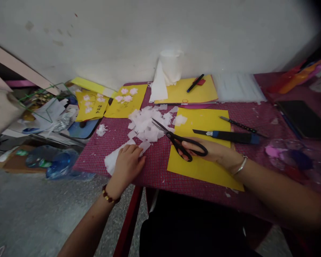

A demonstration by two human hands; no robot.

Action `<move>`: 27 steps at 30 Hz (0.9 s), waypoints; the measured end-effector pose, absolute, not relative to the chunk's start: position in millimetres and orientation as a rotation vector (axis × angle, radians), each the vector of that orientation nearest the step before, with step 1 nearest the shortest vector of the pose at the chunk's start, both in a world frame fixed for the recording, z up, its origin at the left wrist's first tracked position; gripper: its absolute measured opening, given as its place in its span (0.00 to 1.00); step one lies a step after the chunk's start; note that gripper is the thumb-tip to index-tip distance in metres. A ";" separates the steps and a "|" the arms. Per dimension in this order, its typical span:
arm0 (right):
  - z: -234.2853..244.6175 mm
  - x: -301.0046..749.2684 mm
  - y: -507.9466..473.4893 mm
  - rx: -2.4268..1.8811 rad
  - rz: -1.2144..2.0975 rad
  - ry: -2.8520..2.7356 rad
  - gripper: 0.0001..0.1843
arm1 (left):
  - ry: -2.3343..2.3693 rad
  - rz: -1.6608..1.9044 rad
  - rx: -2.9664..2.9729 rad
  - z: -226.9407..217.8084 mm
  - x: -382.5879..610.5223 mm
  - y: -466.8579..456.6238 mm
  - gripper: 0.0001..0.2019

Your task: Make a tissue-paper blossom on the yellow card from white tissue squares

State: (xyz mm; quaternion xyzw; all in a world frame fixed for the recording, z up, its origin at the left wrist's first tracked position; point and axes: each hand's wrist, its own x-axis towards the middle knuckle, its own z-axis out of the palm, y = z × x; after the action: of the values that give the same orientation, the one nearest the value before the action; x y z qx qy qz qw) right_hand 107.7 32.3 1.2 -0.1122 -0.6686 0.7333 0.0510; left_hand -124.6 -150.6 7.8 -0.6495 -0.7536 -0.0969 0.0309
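At the table's front left, my left hand (127, 162) bends its fingers down over a piece of white tissue paper (112, 157), gripping it against the cloth; the fingertips are partly hidden. My right hand (203, 150) holds black-handled scissors (173, 137), with fingers through the handle loops. The scissor blades are slightly apart and point up-left over a heap of cut white tissue pieces (146, 123). Below the right hand lies a yellow sheet (187, 166), and on it a blue-black utility knife (227, 136) and a slim patterned craft knife (237, 124).
Behind stand a white tissue roll (172, 66) and a yellow sheet with a black pen (195, 82). Yellow cards with pale paper flowers (127, 98) lie at back left. A dark tablet-like slab (305, 116) rests at right. Water bottles (61, 162) are on the floor at left.
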 end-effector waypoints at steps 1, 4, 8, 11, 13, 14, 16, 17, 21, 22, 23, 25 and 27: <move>1.9 107.9 32.0 -0.351 2.229 -2.030 0.25 | -2.293 -0.203 -1.979 8.7 -119.4 -144.1 0.09; 3.0 108.7 31.1 -0.352 2.223 -2.027 0.24 | -2.267 -0.024 -1.951 10.0 -109.9 -127.8 0.09; 5.5 110.1 30.4 -0.363 2.212 -2.037 0.24 | -2.334 -0.077 -1.987 9.2 -115.6 -117.1 0.10; 10.3 112.2 31.4 -0.363 2.198 -2.069 0.24 | -2.559 -0.530 -1.887 18.1 -132.4 -113.7 0.07; 13.7 114.8 33.5 -0.321 2.169 -2.118 0.24 | -2.723 -1.141 -1.751 30.1 -144.4 -111.4 0.05; 15.2 116.4 34.9 -0.298 2.146 -2.149 0.25 | -2.759 -1.469 -1.672 36.7 -148.9 -110.2 0.05; 17.2 119.5 38.0 -0.269 2.094 -2.200 0.28 | -2.776 -1.837 -1.586 48.2 -152.5 -108.6 0.06; 17.6 120.9 39.5 -0.265 2.072 -2.218 0.30 | -2.795 -1.781 -1.635 52.1 -151.1 -108.4 0.07; 15.8 123.1 43.0 -0.290 2.057 -2.201 0.29 | -2.647 -0.442 -2.030 50.3 -128.6 -114.0 0.08; 14.7 122.7 43.0 -0.289 2.067 -2.194 0.29 | -2.532 -0.143 -2.060 46.4 -121.3 -116.4 0.09; 13.5 122.2 42.8 -0.286 2.078 -2.187 0.28 | -2.430 0.075 -2.063 41.9 -114.7 -118.7 0.09; 11.7 120.9 41.9 -0.280 2.100 -2.172 0.29 | -2.301 0.314 -2.042 32.3 -105.8 -121.8 0.11; 11.2 120.5 40.8 -0.322 2.111 -2.171 0.30 | -2.257 0.357 -2.017 24.9 -105.3 -121.9 0.12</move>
State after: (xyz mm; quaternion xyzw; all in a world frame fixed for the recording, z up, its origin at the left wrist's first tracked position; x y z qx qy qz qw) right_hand 120.5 40.8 11.2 -0.1058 -0.7121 0.6924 0.0483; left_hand -105.3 -121.9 24.9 -0.6610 -0.7397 0.1169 0.0467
